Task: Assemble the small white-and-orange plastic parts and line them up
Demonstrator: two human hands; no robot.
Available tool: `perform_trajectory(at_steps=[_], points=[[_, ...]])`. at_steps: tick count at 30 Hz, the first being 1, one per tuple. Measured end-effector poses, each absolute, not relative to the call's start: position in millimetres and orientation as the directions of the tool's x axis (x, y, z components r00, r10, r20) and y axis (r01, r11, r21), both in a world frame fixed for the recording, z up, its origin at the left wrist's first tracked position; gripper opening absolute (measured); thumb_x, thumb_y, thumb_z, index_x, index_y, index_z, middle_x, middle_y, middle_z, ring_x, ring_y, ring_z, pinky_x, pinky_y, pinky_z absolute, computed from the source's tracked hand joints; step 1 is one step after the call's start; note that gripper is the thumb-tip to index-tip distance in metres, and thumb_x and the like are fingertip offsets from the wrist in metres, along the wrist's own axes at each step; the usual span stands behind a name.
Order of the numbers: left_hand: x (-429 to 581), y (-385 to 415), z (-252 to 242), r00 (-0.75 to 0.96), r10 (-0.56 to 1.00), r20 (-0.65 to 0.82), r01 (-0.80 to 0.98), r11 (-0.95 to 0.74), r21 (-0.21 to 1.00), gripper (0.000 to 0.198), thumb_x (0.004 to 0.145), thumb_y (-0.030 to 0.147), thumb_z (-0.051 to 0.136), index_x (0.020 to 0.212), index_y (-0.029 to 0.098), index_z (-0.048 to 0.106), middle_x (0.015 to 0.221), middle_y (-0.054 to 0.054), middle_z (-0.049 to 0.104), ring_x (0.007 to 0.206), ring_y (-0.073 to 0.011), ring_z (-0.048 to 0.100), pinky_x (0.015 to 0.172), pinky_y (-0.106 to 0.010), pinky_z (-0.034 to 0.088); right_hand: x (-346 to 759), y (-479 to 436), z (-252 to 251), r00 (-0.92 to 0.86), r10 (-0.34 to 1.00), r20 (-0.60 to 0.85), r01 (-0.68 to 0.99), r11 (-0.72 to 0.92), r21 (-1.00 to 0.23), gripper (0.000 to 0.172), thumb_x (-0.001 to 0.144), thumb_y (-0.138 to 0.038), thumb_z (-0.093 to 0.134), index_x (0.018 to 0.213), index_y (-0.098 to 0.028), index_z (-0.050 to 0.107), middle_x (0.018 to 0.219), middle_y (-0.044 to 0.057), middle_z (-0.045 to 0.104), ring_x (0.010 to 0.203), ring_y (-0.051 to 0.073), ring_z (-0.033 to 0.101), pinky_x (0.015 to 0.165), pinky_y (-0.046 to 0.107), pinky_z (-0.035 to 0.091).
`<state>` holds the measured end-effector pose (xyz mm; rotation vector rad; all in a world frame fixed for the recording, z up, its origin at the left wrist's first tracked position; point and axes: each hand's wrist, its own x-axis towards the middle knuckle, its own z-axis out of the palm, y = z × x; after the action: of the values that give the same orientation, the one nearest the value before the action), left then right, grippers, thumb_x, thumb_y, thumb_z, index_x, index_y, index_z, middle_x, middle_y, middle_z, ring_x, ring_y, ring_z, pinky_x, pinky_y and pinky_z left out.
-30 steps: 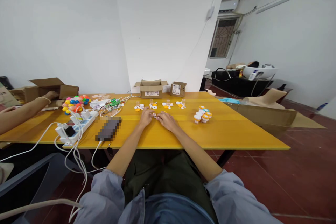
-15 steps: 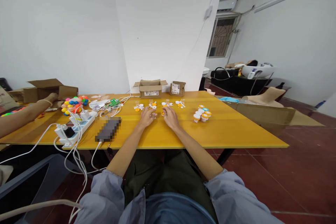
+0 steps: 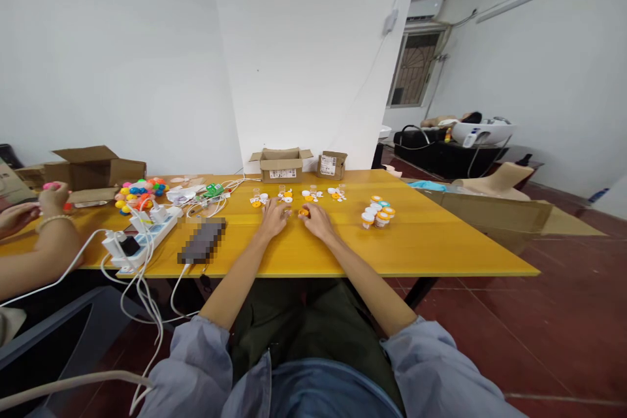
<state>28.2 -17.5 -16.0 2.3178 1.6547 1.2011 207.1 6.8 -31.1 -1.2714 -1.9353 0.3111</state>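
My left hand [image 3: 275, 218] is over the middle of the table, fingers curled around something small and pale at their tips that I cannot make out. Beside it, my right hand [image 3: 318, 219] pinches an orange ring-shaped lid [image 3: 304, 213] between thumb and fingers. The two hands are a little apart. Just beyond them is a row of small sets of parts: clear cups [image 3: 313, 189], white discs [image 3: 289, 200] and orange rings [image 3: 256, 204]. To the right of my right hand stands a cluster of small white tubs [image 3: 367, 218] with orange, white and teal lids.
Two cardboard boxes [image 3: 281, 170] stand against the wall. On the left lie a power strip [image 3: 151, 239] with cables, a blurred dark phone-like slab [image 3: 202, 241] and a pile of coloured balls [image 3: 140, 194]. Another person's hands [image 3: 53, 199] work at the far left.
My right hand has shifted slightly, bringing the orange lid into clearer view. At the left, the other person's hand has drawn back from the cardboard box with a pink ball.
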Motion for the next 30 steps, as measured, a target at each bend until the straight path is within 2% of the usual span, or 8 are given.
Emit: perform_trajectory(at_steps=[7, 14, 23, 30], points=[[34, -25, -14, 0.273, 0.805, 0.527, 0.785, -0.503, 0.362, 0.029, 0.077, 0.023, 0.069, 0.105, 0.03, 0.074, 0.14, -0.008, 0.055, 0.134, -0.0355, 0.04, 0.112, -0.053, 0.032, 204, 2, -26, -0.21, 0.881, 0.425, 0.568, 0.464, -0.68, 0.026, 0.076, -0.02, 0.069, 0.102, -0.024, 0.07, 0.11, 0.007, 0.074, 0.101, 0.024, 0.067, 0.092, 0.038, 0.051], [35, -25, -15, 0.247, 0.812, 0.529, 0.786, -0.487, 0.38, 0.022, 0.075, 0.03, 0.075, 0.097, 0.028, 0.074, 0.137, -0.008, 0.056, 0.137, -0.0373, 0.036, 0.112, -0.054, 0.03, 204, 4, -27, -0.205, 0.891, 0.405, 0.52, 0.45, -0.726, 0.027, 0.074, -0.019, 0.072, 0.101, -0.022, 0.07, 0.103, 0.007, 0.075, 0.095, 0.022, 0.069, 0.088, 0.037, 0.054], [36, -29, -10, 0.239, 0.859, 0.452, 0.857, -0.406, 0.317, 0.025, 0.079, 0.036, 0.072, 0.103, 0.03, 0.073, 0.141, -0.006, 0.053, 0.14, -0.0365, 0.032, 0.114, -0.056, 0.029, 203, 6, -30, -0.204, 0.886, 0.415, 0.473, 0.461, -0.751, 0.029, 0.073, -0.019, 0.074, 0.102, -0.022, 0.07, 0.099, 0.004, 0.076, 0.092, 0.02, 0.07, 0.086, 0.034, 0.056], [35, -26, -13, 0.248, 0.854, 0.457, 0.859, -0.412, 0.304, 0.023, 0.08, 0.036, 0.071, 0.102, 0.032, 0.075, 0.141, -0.005, 0.053, 0.14, -0.0364, 0.031, 0.114, -0.057, 0.028, 202, 7, -31, -0.228, 0.876, 0.426, 0.429, 0.483, -0.763, 0.031, 0.074, -0.02, 0.074, 0.104, -0.022, 0.07, 0.096, 0.004, 0.076, 0.09, 0.02, 0.072, 0.086, 0.034, 0.057]])
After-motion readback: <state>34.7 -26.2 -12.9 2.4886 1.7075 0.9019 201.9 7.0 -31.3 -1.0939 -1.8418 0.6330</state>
